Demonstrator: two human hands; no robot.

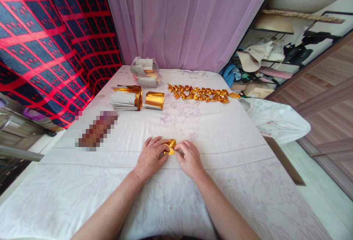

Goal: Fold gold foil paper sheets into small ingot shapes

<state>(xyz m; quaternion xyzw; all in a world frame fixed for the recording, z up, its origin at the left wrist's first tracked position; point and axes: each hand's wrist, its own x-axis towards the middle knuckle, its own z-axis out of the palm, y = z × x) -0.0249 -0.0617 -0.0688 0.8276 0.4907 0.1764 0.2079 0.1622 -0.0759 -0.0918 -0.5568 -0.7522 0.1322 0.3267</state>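
Observation:
A small piece of folded gold foil paper (171,143) lies on the cloth-covered table between my hands. My left hand (153,155) presses its left side, the fingers curled over it. At its right edge, my right hand (189,158) pinches the foil between thumb and fingers. Beyond them stand a thick stack of gold-and-grey foil sheets (125,100) and a smaller stack of gold foil sheets (154,100). Several folded gold foil pieces (204,95) lie in two rows at the far right.
A clear plastic bag (145,71) with more sheets sits at the far edge. A pixelated patch (96,131) hides something on the left. Off the right edge are a white bag (275,120) and a shelf with a hat (250,58). A purple curtain (187,19) hangs behind.

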